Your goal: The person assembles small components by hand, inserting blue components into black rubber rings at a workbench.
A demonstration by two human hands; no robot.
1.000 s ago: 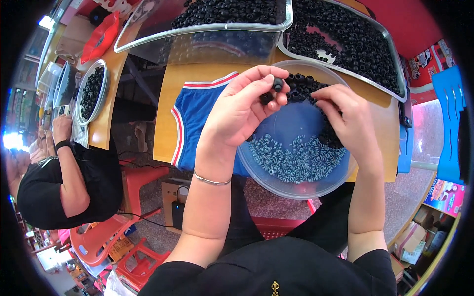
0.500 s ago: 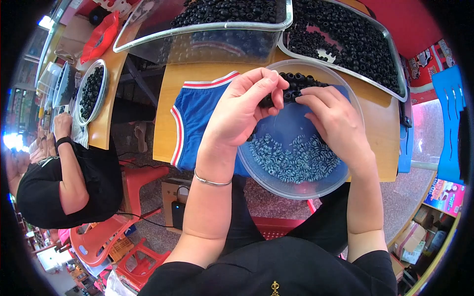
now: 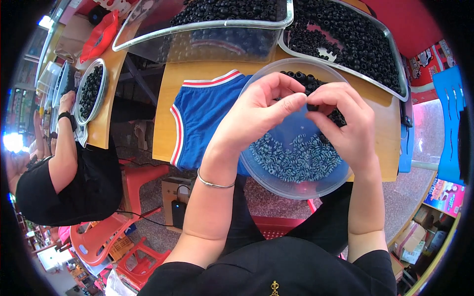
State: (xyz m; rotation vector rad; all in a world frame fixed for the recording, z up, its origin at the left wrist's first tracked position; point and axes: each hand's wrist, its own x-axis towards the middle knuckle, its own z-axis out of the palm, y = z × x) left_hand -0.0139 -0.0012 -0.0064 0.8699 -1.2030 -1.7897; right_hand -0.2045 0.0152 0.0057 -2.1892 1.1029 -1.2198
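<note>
Both hands have risen together above the clear bowl (image 3: 266, 170), left hand (image 3: 256, 111) and right hand (image 3: 345, 123) fingers pinching one small black ring (image 3: 312, 106) so finished pieces drop inside.

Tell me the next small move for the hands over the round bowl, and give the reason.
Probably drop the small black ring, pinched between the left hand and right hand, onto the pale ring pile in the clear bowl. Both hands meet right above it, with loose black rings at the bowl's far side.
</note>
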